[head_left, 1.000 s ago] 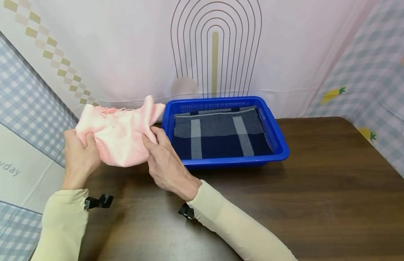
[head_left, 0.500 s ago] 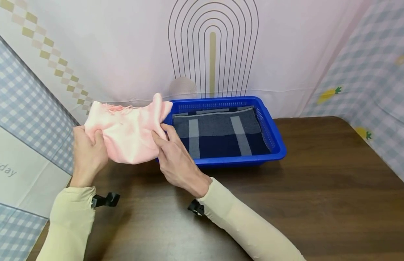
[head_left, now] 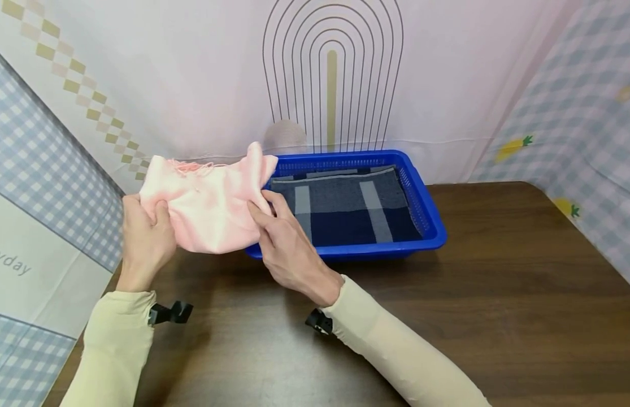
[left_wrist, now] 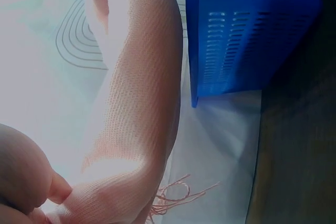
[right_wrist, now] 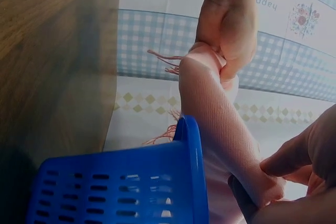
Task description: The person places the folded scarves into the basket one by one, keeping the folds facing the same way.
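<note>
A folded pink fringed cloth (head_left: 208, 206) is held in the air between both hands, over the left rim of a blue basket (head_left: 431, 223). My left hand (head_left: 144, 240) grips its left end, thumb on top. My right hand (head_left: 284, 243) pinches its right end just above the basket's near left corner. The basket holds a folded navy and grey plaid cloth (head_left: 345, 206). In the left wrist view the pink cloth (left_wrist: 139, 103) hangs beside the basket wall (left_wrist: 247, 35). The right wrist view shows the pink cloth (right_wrist: 215, 114) stretched from my left hand (right_wrist: 228, 22) to the basket rim (right_wrist: 191, 156).
The basket stands at the back of a dark wooden table (head_left: 498, 294), against a pink backdrop with an arch pattern (head_left: 332, 73). Checked fabric panels close off the left (head_left: 35, 147) and right (head_left: 589, 130) sides.
Both hands have carried the pink cloth to the right and slightly up, from left of the basket to over its left rim. The grip on the cloth is unchanged.
</note>
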